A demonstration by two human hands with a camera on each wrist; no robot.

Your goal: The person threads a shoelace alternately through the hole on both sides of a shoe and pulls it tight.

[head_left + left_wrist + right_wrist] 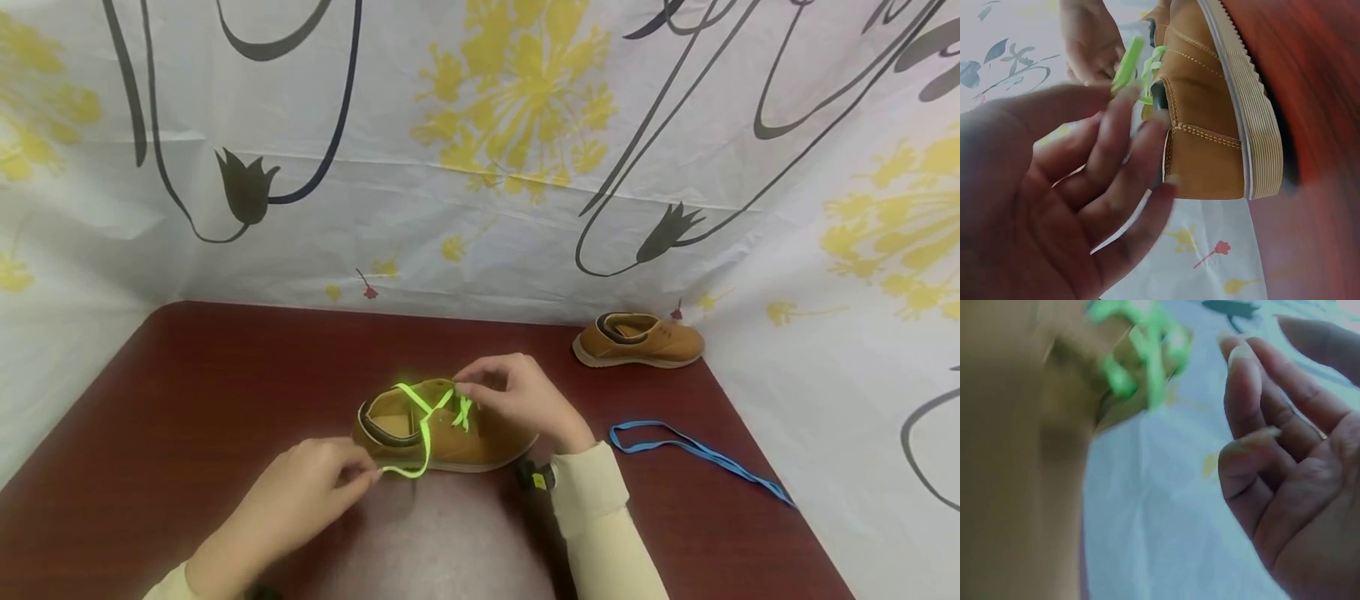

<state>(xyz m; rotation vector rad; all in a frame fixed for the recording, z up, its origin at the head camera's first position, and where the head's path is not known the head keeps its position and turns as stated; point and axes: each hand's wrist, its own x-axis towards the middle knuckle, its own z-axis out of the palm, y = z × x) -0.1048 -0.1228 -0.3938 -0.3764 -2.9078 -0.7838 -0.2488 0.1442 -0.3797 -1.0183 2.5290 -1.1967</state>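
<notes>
Green lace (428, 442): seems partly threaded, loose length remaining.
Left hand (318, 475): pinches it.
Right hand (525, 400): fingers loosely bent, seemingly empty.
Far shoe (671, 343): unlaced.

No word, brand or number can be read on the laced shoe (465, 448), the second shoe (667, 343) at the table (247, 375)'s far right corner, or the patterned cloth (337, 242). A yellow patch (539, 481) on the black wrist device (527, 475) is too small to tell whether it bears lettering.
</notes>
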